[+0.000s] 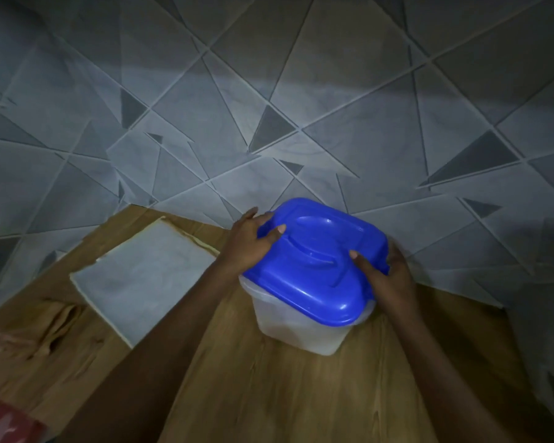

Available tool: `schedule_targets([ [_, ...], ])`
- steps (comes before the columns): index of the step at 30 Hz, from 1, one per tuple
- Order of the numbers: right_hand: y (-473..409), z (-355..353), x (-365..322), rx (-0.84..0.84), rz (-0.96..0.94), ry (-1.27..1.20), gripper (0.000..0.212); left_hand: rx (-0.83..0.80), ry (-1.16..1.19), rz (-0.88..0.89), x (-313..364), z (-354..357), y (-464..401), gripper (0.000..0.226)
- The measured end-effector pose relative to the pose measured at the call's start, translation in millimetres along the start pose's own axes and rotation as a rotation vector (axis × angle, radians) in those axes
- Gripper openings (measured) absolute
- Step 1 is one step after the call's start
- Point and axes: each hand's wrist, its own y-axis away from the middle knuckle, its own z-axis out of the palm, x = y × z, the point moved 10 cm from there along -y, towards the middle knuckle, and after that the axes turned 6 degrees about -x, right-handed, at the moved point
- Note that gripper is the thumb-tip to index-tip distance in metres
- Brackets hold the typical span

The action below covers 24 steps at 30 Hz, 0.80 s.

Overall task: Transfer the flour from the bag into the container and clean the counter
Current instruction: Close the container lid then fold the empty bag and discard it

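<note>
Flour bag (pixel 23 353), brown paper with a red patch at its near end, is lying flat at the far left of the wooden counter (pixel 269 388). Moving right, we are passing a pale rectangular patch (pixel 141 282) on the counter surface. Next, our left hand (pixel 250 241) is gripping the left edge of the blue lid (pixel 317 260), thumb lying on top and fingers curling over the rim. The lid is sitting on the translucent container (pixel 301 327), which is standing on the counter near the grey patterned wall (pixel 269 107). At the right, our right hand (pixel 387 276) is clasping the lid's right edge, thumb on top, fingers wrapping around the side.
</note>
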Motion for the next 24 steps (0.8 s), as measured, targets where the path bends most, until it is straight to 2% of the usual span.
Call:
schedule_targets([
  [2, -5, 7, 9, -0.014, 0.051, -0.003, 0.096, -0.06, 0.003, -0.023, 2, 7, -2, 0.074],
  [4, -15, 10, 12, -0.032, 0.08, -0.026, 0.102, -0.051, 0.002, -0.041, 0, 8, 1, 0.076],
  [6, -23, 9, 10, -0.043, 0.086, -0.033, 0.098, -0.028, -0.022, -0.058, -3, 7, 9, 0.074],
  [10, -28, 7, -2, -0.056, 0.075, -0.023, 0.07, 0.044, -0.039, -0.061, -3, 5, 19, 0.068],
  [13, -35, 8, -6, -0.073, 0.078, -0.007, 0.076, 0.075, -0.067, -0.083, 1, 7, 20, 0.058],
  [16, -42, 13, -8, -0.102, 0.112, 0.049, 0.063, 0.094, -0.091, -0.123, -1, 8, 13, 0.053],
  [20, -40, 19, -7, -0.088, 0.081, 0.09, 0.071, 0.072, -0.132, -0.144, -14, 11, 5, 0.052],
  [24, -31, 23, 14, -0.067, 0.145, -0.053, 0.081, 0.088, -0.235, -0.114, -15, 11, 5, 0.048],
])
